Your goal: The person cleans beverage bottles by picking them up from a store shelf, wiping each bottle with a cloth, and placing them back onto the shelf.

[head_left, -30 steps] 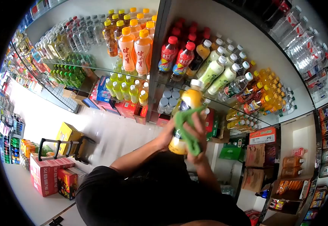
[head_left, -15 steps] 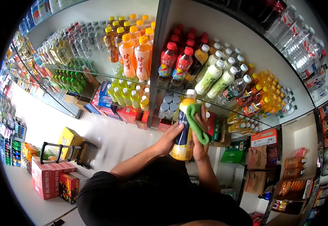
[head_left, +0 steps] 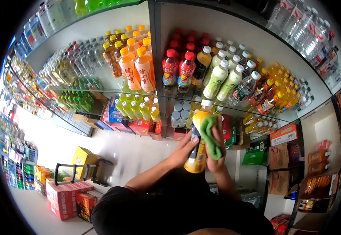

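Note:
A yellow bottle with a dark label and a white cap stands nearly upright between my hands, in front of the shelves. My left hand grips it from the left, fingers closed around its side. On the right, my right hand holds a folded green cloth against the bottle's side. Behind the bottle, the glass shelf bears red-capped bottles, pale green bottles and a dark-labelled yellow bottle.
Orange bottles stand on the left shelf, above small yellow-green ones. A black-handled cart with a yellow box and red cartons is at the lower left. Cardboard boxes are stacked at the right.
The bottle was tilted and blurred a second ago and now shows clearly. The cloth has shifted along its right side. The view has turned, so the shelves sit differently in the frame.

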`<action>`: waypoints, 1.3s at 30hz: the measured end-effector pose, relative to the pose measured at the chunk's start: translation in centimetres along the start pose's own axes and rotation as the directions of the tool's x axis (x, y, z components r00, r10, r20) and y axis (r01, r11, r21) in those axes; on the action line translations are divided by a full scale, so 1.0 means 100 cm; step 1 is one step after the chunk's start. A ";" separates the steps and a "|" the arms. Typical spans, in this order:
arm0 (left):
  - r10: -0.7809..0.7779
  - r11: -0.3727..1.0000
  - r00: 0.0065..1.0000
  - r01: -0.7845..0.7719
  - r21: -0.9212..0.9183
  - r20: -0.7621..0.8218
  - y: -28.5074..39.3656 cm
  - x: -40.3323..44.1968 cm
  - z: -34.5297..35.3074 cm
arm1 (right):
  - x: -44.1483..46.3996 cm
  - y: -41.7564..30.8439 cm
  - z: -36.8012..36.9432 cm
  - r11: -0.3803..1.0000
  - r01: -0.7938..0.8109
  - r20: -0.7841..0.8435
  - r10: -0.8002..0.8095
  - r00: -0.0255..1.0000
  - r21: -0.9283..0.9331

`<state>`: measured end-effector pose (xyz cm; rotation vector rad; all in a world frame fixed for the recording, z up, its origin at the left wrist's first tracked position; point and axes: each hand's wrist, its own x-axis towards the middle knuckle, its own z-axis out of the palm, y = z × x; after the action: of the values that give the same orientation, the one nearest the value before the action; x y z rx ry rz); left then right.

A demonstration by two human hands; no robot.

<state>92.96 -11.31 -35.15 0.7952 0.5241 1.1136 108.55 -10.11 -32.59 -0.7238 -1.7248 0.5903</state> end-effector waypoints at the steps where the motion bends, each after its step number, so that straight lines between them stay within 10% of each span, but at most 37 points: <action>1: -0.002 1.000 1.000 0.002 0.012 -0.003 -0.001 0.000 0.004 | 0.012 -0.011 -0.002 0.998 -0.031 -0.011 0.032 0.999 0.046; 8: -0.137 0.944 0.971 0.069 -0.322 -0.195 0.020 0.011 -0.005 | -0.033 -0.017 0.005 0.992 0.056 0.241 -0.082 0.967 0.114; 12: -0.078 0.976 0.968 0.025 -0.218 -0.239 0.018 0.015 -0.029 | -0.055 -0.023 0.004 1.000 -0.022 0.357 0.018 0.934 0.008; 20: 0.165 0.962 0.983 -0.177 0.209 0.076 0.002 0.002 0.005 | 0.010 -0.018 -0.004 0.988 -0.105 -0.042 0.110 0.993 0.114; 32: 0.275 0.943 0.957 -0.250 0.220 -0.089 0.036 0.011 -0.025 | -0.070 -0.002 0.011 0.989 -0.054 0.290 0.013 0.957 0.134; 35: 0.250 0.932 0.966 -0.257 0.255 0.060 0.030 0.002 -0.005 | -0.039 -0.025 0.016 0.995 -0.096 0.099 0.096 0.990 -0.010; 39: 0.384 0.759 0.900 -0.435 0.484 0.206 0.024 0.003 0.010 | -0.022 -0.014 0.000 0.917 -0.311 -0.109 0.346 0.932 0.248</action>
<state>92.44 -10.82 -32.65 1.4921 0.5969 1.3479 108.78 -12.66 -33.05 -0.8786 -1.3754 0.9255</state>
